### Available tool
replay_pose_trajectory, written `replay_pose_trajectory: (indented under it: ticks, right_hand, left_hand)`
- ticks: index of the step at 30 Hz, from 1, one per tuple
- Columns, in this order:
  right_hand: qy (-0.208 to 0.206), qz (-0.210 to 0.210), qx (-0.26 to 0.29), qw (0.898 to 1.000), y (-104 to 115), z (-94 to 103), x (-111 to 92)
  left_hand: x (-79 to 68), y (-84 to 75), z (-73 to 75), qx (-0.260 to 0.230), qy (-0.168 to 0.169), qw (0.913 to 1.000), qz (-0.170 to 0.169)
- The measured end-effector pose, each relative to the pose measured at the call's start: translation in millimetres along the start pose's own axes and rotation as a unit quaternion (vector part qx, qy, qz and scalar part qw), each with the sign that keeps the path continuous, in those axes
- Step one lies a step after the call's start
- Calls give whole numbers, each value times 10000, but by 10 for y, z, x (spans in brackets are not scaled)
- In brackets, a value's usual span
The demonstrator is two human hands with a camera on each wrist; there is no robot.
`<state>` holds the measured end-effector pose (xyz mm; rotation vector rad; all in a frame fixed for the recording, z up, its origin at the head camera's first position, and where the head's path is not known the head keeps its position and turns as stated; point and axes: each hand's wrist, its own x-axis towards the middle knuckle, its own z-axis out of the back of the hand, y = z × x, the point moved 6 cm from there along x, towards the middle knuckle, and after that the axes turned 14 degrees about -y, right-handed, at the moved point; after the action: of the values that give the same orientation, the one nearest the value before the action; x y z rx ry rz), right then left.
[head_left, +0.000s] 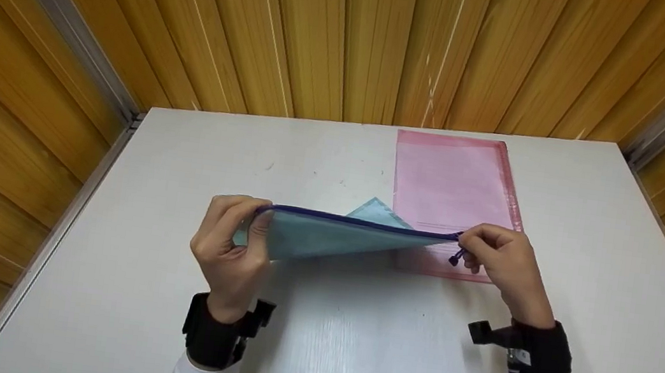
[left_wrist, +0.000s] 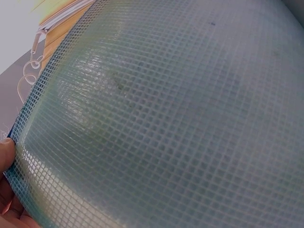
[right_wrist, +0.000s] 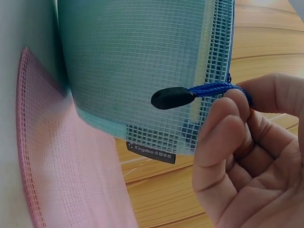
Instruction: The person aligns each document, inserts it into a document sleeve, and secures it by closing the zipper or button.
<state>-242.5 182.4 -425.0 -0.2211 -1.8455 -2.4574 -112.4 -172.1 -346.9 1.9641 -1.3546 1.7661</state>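
Note:
A teal mesh zipper pouch [head_left: 325,240] is held up over the table, its dark blue zipper [head_left: 354,219] stretched along the top edge. My left hand [head_left: 236,235] pinches the pouch's left top corner between thumb and fingers. At the other end, my right hand [head_left: 502,263] pinches the blue cord [right_wrist: 213,89] of the zipper pull, whose black tip [right_wrist: 172,98] hangs free. A dark label [right_wrist: 151,152] sticks out of the pouch's edge in the right wrist view. Teal mesh [left_wrist: 156,114] fills most of the left wrist view, with a thumb [left_wrist: 5,154] at its edge.
A pink mesh pouch [head_left: 455,183] lies flat on the white table [head_left: 104,259], partly beneath the teal one and the right hand. Wood-patterned panels [head_left: 377,45] rise behind the table and on both sides.

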Motion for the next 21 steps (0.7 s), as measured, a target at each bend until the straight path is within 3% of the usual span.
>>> replay_pose_trajectory:
  ticks: [6,21]
  right_hand:
    - [-132,-30,67,9999,54,72,37]
    - [-37,-78,132,9999,94,115,55]
  left_hand:
    - [97,8,-11,185,-49,9997,131]
    - [145,12,-9,133,-101,9996,223]
